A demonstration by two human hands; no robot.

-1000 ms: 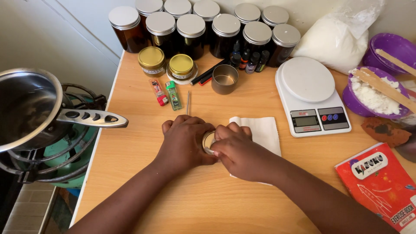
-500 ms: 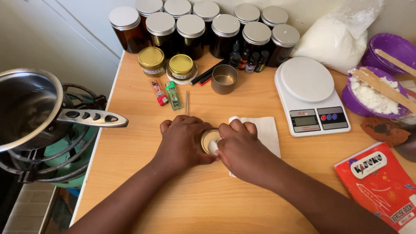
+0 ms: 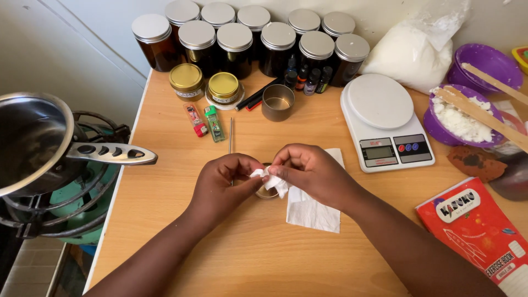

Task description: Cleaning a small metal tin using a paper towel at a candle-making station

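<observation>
Left hand [image 3: 223, 184] and right hand [image 3: 311, 173] pinch a crumpled tissue scrap [image 3: 269, 179] between closed fingertips, its length running left-right, just above a small tin [image 3: 267, 192], left of the scale [image 3: 385, 121].

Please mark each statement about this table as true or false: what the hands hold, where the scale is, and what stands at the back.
1. Both hands pinch a small white scrap above a small tin. True.
2. The left hand holds the red lighter. False: the red lighter lies untouched on the table, beside a green one.
3. The white scale has nothing on its plate. True.
4. The dark jars at the back are all open. False: each has a silver lid on.
5. The right hand rests on the red book. False: the book lies apart, at the right edge.
</observation>
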